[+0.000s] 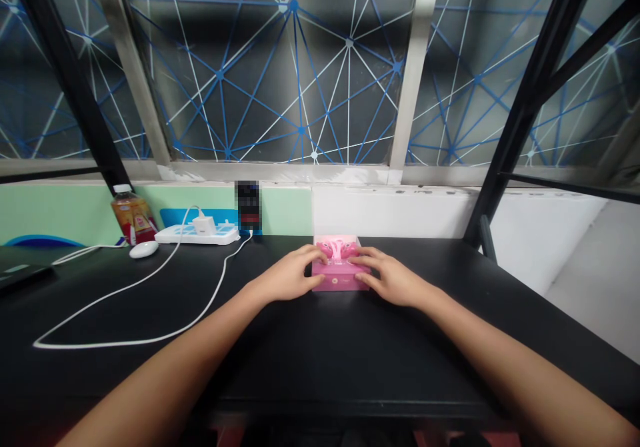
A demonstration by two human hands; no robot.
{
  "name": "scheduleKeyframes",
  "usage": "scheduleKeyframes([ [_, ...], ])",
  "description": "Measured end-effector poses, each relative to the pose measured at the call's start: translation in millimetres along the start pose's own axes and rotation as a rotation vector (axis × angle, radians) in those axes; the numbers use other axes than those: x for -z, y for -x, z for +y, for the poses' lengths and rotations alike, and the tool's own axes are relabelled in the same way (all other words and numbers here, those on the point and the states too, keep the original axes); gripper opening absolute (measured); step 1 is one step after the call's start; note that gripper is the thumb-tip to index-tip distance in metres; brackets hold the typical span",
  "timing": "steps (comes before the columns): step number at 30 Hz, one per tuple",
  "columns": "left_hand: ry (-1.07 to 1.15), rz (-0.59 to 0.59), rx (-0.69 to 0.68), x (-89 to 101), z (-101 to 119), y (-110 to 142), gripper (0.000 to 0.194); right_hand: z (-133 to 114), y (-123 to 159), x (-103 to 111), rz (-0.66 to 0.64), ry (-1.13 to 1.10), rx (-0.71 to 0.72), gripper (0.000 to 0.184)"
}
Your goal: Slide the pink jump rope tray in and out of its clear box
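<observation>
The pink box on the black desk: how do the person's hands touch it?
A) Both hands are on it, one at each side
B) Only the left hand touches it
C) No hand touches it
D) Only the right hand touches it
A: the left hand and the right hand rest on opposite sides of the pink box.

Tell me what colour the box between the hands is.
The box is bright pink, and it shows best in the head view.
</observation>
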State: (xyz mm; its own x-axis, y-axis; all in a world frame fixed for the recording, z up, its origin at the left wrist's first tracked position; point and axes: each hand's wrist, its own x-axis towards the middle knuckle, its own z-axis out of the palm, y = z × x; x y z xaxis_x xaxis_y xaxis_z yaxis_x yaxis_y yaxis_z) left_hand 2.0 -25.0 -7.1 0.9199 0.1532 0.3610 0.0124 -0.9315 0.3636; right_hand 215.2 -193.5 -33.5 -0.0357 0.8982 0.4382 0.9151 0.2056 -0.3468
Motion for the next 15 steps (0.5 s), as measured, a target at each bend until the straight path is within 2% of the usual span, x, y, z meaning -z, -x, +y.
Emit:
scheduleKeyframes([
  [7, 0.054, 0.005, 0.067, -4.0, 0.4, -0.1, 0.035, -0.7, 3.5, 4.8, -0.070, -0.055, -0.012, 0.052],
  [10, 0.065, -0.032, 0.072, -2.8, -0.9, -1.0, 0.039, -1.2, 4.6, 8.3, -0.104, -0.069, -0.011, 0.058],
  [15, 0.067, -0.088, 0.038, 2.3, -3.0, -1.8, 0.041, -2.6, 4.3, 10.1, -0.078, -0.029, -0.016, 0.045],
])
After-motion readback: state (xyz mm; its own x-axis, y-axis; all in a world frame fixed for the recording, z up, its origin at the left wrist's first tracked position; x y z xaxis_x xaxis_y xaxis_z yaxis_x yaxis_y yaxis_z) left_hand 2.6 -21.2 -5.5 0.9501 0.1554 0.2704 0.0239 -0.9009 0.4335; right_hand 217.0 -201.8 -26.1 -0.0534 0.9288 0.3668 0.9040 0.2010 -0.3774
